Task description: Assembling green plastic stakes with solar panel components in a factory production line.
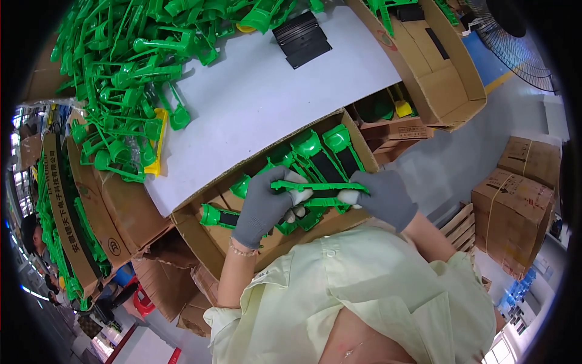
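Between my two grey-gloved hands I hold a long green plastic part (pixel 324 187) with a black strip along it, turned edge-on. My left hand (pixel 267 203) pinches its left end, with white fingertips at the strip. The right end is in my right hand (pixel 382 197), thumb and fingers closed on it. Right beneath my hands is an open cardboard box (pixel 203 246). More green parts lie in it, such as one with a black strip (pixel 345 148) at its far right corner and another (pixel 218 216) at its left side. My hands hide some of the box's contents.
A big heap of green plastic parts (pixel 121 79) covers the far left of the white table (pixel 242 115), with a yellow part (pixel 159 142) at its edge. Black strips (pixel 301 39) lie farther back. Cardboard cartons (pixel 512 212) and a fan (pixel 515 45) stand at the right.
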